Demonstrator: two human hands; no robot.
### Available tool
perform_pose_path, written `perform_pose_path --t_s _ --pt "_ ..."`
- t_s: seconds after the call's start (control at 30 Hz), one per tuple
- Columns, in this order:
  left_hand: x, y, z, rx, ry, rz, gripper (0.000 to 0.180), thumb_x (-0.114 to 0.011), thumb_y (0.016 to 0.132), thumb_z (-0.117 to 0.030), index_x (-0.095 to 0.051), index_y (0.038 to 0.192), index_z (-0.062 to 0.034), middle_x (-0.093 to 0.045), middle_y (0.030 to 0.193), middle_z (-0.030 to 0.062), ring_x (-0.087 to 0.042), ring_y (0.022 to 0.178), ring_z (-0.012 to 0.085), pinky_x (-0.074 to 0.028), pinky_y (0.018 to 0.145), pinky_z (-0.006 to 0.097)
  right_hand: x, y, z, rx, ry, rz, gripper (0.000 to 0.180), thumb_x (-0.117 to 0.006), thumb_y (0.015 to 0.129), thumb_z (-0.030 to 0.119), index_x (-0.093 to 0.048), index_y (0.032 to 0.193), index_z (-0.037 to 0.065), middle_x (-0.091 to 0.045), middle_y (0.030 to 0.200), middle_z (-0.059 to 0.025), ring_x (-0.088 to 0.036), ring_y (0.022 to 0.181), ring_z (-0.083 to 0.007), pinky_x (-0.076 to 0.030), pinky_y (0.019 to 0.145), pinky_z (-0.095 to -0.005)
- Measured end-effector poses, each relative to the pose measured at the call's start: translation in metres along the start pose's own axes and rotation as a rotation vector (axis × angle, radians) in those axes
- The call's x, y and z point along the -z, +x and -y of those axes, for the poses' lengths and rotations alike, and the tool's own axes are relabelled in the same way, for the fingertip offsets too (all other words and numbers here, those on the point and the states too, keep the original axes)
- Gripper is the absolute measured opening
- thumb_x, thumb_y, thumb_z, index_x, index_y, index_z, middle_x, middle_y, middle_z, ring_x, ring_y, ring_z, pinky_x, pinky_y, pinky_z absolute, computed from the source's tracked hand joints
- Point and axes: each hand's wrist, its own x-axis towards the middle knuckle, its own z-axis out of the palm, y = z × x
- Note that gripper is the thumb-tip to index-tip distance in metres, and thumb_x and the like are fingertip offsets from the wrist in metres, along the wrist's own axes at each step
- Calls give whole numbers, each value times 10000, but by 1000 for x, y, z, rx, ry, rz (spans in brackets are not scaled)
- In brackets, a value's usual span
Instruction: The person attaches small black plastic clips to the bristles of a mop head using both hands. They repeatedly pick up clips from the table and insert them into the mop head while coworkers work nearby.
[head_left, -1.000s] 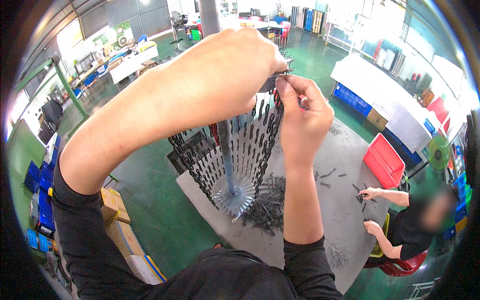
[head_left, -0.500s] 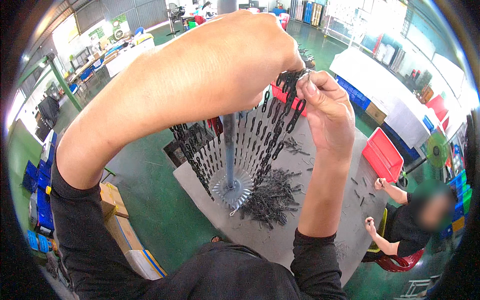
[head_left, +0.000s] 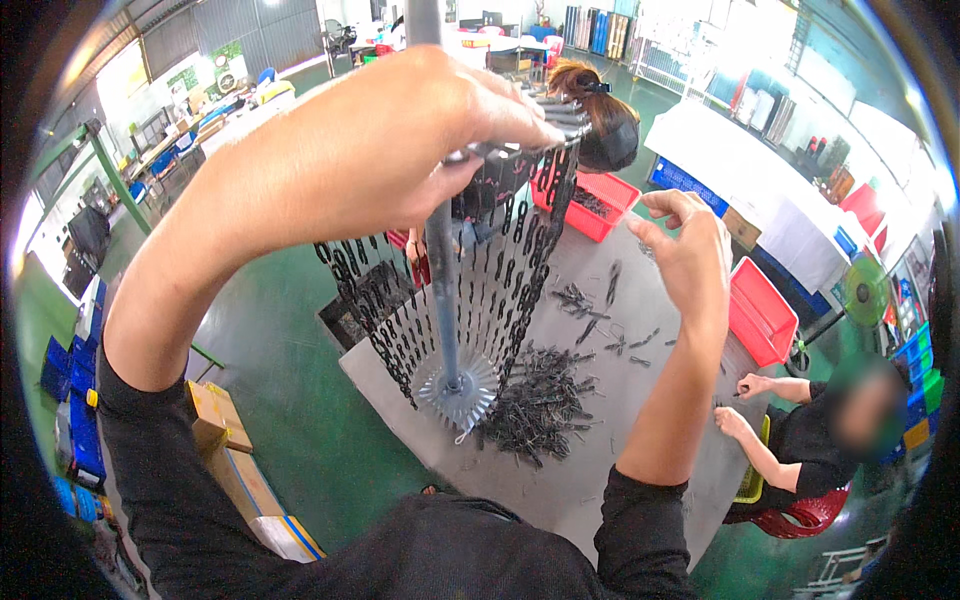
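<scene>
A tall grey metal pole carries a rack with a slotted metal disc at its foot. Black chains hang in a ring around the pole from a toothed metal rim at the top. My left hand is on that rim, fingers over it and thumb below, closed on its near side. To the right of the chains, my right hand is raised in the air, thumb and fingers apart, holding nothing. Below, a heap of loose black links lies on the grey table.
Opposite me a person's head shows behind the rack, beside a red basket holding dark pieces. Another red basket stands at the table's right edge, near a seated co-worker. Cardboard boxes stand at lower left.
My right hand has opened, let go of a small shiny piece at the chain top and drawn off to the right. My left hand has shifted left along the rim.
</scene>
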Motion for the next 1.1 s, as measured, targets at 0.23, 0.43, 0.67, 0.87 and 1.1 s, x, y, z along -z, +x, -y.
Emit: perform_pose_path --t_s 0.23,0.43,0.67,0.87,1.1 --pt "-1 1 -6 41 -44 28 498 -583 721 77 -567 1201 -58 -628 1131 140 -598 1033 351 -492 872 402 -14 -18 81 112 704 -371 111 -707 754 55 -692 859 21 -649 769 -74 -575 709 -197 -449 694 -298" --pt "17 2 -11 38 15 117 466 -625 724 7 -562 1186 5 -603 1175 173 -595 1043 345 -482 890 409 -27 -17 96 49 855 -455 74 -695 765 40 -684 835 20 -646 764 -68 -555 680 -172 -444 677 -300" --pt "2 15 -23 175 134 132 380 -660 719 -21 -624 1094 26 -644 1058 178 -614 990 351 -489 872 396 -30 -19 96 31 843 -445 89 -698 774 52 -672 848 11 -645 765 -73 -558 669 -162 -449 652 -296" --pt "-7 16 -25 177 137 39 337 -630 716 36 -608 1052 51 -639 1039 185 -607 982 363 -495 847 408 -27 -15 97 -7 840 -427 89 -705 772 58 -659 829 7 -630 735 -69 -535 649 -152 -440 632 -284" --pt "-5 20 -26 158 101 65 386 -607 699 75 -596 1084 55 -630 1086 193 -599 1013 372 -497 861 406 -26 -14 94 -17 858 -417 79 -694 786 53 -652 828 1 -623 720 -67 -529 631 -145 -439 615 -276"
